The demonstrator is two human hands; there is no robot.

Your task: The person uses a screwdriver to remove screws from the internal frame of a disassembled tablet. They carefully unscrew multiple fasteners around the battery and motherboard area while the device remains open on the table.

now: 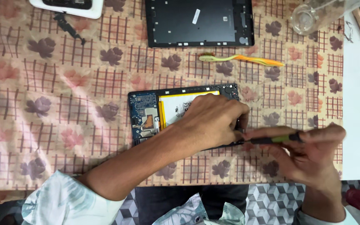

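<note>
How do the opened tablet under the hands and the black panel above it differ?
The opened tablet shows a blue circuit board and a white battery; the black panel is plain and dark. The left hand covers part of the tablet; the panel lies untouched. Both lie flat on the flowered cloth.

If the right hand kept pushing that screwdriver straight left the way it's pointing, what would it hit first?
Probably the left hand, resting on the opened tablet: the green-and-black screwdriver in the right hand already points at its fingertips.
</note>
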